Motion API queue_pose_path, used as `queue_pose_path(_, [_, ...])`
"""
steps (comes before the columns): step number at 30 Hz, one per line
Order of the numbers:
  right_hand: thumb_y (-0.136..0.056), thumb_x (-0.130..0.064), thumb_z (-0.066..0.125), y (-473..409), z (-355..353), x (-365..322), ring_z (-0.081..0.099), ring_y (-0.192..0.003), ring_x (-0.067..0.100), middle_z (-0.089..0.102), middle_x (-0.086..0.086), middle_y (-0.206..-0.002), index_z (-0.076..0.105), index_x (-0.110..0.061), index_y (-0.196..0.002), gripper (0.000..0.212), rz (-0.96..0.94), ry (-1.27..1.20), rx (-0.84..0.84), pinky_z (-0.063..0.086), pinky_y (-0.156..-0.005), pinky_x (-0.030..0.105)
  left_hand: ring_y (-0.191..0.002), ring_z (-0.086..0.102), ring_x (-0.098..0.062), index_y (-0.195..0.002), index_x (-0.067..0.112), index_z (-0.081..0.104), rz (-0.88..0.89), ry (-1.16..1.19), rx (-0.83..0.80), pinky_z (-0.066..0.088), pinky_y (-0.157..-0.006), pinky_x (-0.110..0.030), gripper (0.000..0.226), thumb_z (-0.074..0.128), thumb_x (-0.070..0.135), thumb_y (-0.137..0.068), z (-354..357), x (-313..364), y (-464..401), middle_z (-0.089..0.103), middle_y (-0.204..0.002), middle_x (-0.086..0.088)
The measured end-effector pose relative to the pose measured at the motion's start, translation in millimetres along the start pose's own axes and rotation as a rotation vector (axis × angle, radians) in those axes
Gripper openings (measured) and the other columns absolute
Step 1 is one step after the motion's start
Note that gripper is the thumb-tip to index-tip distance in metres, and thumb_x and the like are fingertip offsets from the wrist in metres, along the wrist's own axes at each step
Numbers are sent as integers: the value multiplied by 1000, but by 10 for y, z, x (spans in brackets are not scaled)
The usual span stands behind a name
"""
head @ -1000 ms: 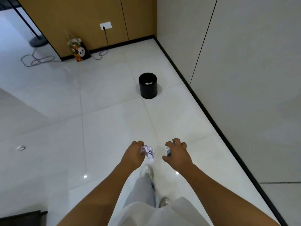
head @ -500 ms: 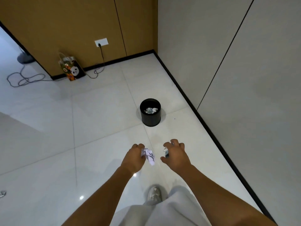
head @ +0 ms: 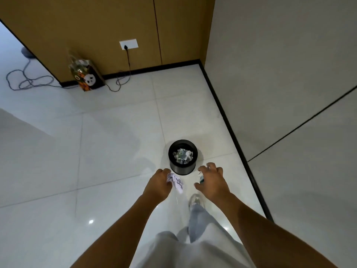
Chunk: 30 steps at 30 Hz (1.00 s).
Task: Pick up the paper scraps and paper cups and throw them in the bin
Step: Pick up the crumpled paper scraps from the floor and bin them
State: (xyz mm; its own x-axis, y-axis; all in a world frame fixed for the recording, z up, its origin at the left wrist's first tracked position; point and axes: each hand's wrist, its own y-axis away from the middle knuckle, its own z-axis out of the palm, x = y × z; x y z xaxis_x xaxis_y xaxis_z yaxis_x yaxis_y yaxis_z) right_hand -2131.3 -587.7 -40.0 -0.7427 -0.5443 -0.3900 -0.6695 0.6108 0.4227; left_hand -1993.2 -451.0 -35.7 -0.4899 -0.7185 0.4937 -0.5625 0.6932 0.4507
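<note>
Fingers (head: pixel 165 172) of the left hand (head: pixel 157 185) curl round a crumpled paper scrap (head: pixel 176 181), which sticks out toward the middle, just short of the black bin (head: pixel 182 167). Across from it the right hand (head: pixel 211 180) has its fingers half bent over a small, partly hidden piece, likely a paper cup (head: pixel 201 176); I judge it held, though the hold itself is hidden. That bin stands on the white tiled floor (head: pixel 116 142) near the wall and already holds crumpled paper. Both pieces look light, soft and easily crushed, so a loose pinch anywhere on the bulk should do. Being so light, they may drift, so I would let go low over the rim.
</note>
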Motion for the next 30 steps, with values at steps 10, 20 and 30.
queue_pose_path(10, [-87, -32, 66, -1685, -195, -166, 32, -125, 29, 32, 6, -145, 46, -20, -135, 53, -28, 13, -105, 46, -95, 34, -105, 56, -25, -120, 11, 52, -133, 31, -52, 42, -80, -24, 27, 45, 14, -94, -233, -76, -1648, 56, -119, -8])
queue_pose_path(20, [-84, -36, 69, -3021, 701, 193, 35, -126, 24, 37, 5, -146, 49, -19, -134, 57, 44, -46, -126, 45, -93, 27, -81, 48, -13, -111, 10, 55, -217, 100, -109, 33, -61, -15, 19, 48, 15, -94, 654, -675, -3424, 61, -106, -11])
queue_pose_path(30, [-87, -40, 66, -3823, 1279, 595, 29, -134, 18, 29, -2, -151, 41, -24, -138, 58, -1, -1, -266, 44, -95, 23, -103, 59, -21, -130, 12, 45, -389, 187, -173, 43, -76, -23, 41, 52, 31, -95, 1496, -941, -4202, 59, -120, -10])
